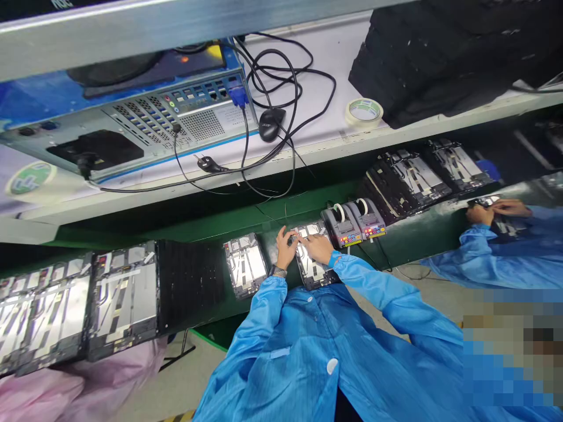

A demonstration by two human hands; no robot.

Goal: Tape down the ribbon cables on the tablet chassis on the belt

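While our left hand [285, 247] is curling thumb toward forefinger, our half-folded right hand [318, 247] is pointing over a panel [313, 271]; we cannot tell whether either is gripping anything. The panel is lying on a green counter [407, 243], long axis running away, far end leaning left; beyond, a shelf [345, 47] is carrying a computer [200, 124].

Opened tablet [310, 267], silver and black internals exposed, flat on green bench [413, 241]
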